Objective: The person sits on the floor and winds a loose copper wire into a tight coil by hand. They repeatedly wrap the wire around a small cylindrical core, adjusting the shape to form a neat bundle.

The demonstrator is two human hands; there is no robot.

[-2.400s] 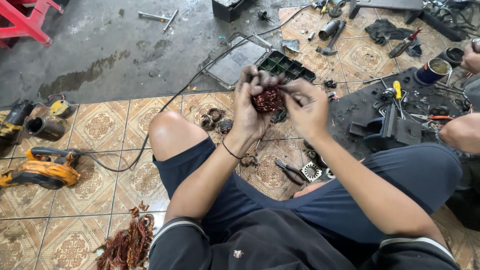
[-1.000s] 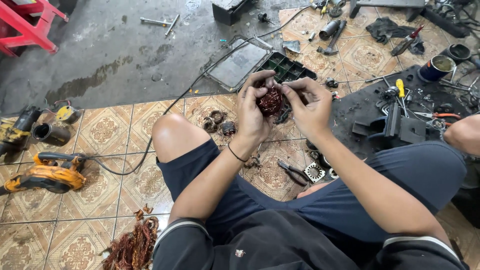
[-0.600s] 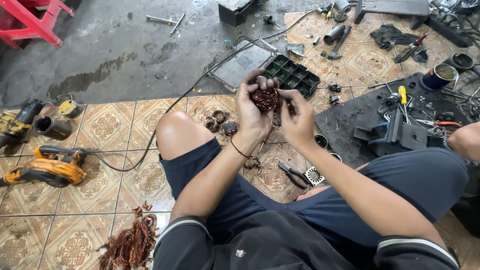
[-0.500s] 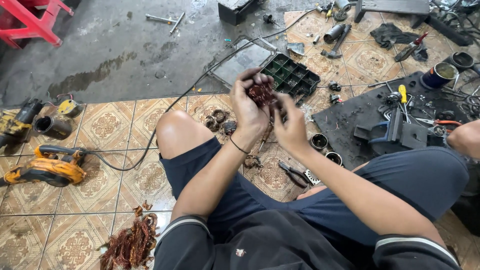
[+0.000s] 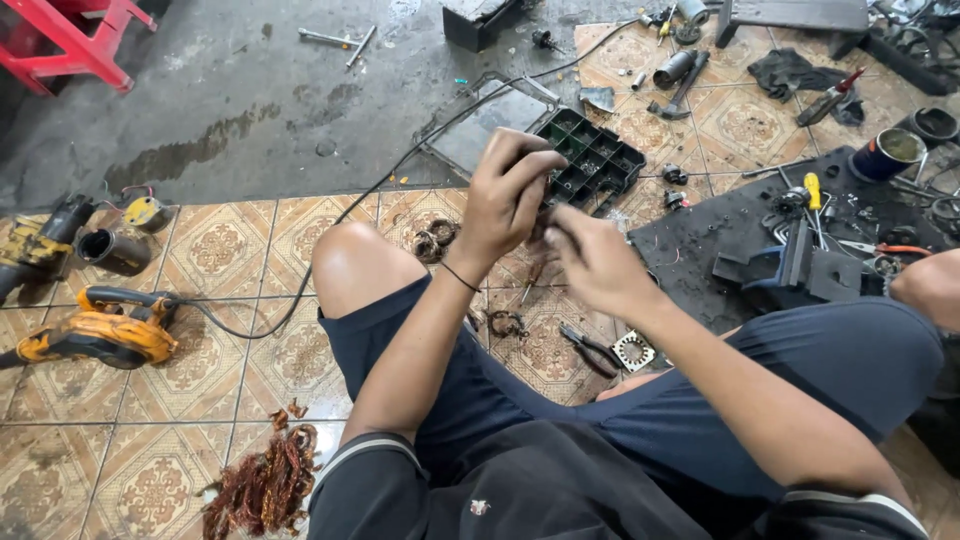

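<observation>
My left hand (image 5: pixel 510 195) curls over something I can't make out, held above the tray (image 5: pixel 590 165). My right hand (image 5: pixel 598 262) pinches shut just below and right of it, fingertips nearly touching.

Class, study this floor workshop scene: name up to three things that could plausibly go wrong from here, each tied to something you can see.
1. The black cable runs right beside the bare knee; a leg shift might snag it and drag the orange power tool.
2. The pliers lie close under the legs and could be knelt on.
3. Both hands, left hand and right hand, work above the open compartment tray; anything dropped might scatter.
</observation>
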